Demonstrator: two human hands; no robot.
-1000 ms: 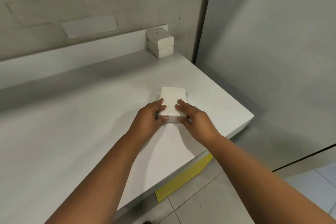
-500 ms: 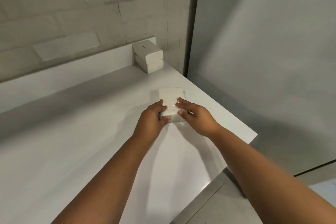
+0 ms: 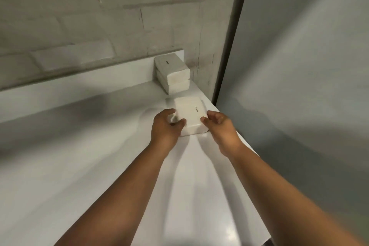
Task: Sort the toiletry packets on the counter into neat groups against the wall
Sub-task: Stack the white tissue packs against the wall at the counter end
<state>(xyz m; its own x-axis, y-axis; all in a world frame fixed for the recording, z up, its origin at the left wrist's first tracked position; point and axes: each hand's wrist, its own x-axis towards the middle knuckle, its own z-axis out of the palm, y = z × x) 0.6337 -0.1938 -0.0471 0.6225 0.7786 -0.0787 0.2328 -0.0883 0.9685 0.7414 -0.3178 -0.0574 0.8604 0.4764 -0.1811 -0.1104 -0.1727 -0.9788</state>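
Both hands clamp one white packet [image 3: 190, 117] on the counter [image 3: 83, 166]: left hand [image 3: 166, 127] curled round its left edge, right hand [image 3: 220, 128] pinching the right edge. Since 0.5 s ago the packet has slid toward the back corner and now sits near the two-packet stack [image 3: 172, 75] against the wall [image 3: 99, 16], with a small gap between them. Small print on the held packet's top is blurred, unreadable. A dark mark on the stack's top is illegible too.

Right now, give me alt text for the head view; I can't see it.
Both hands, left hand and right hand, grip a white packet on the white counter. Just beyond it, two stacked packets sit in the corner against the brick wall.
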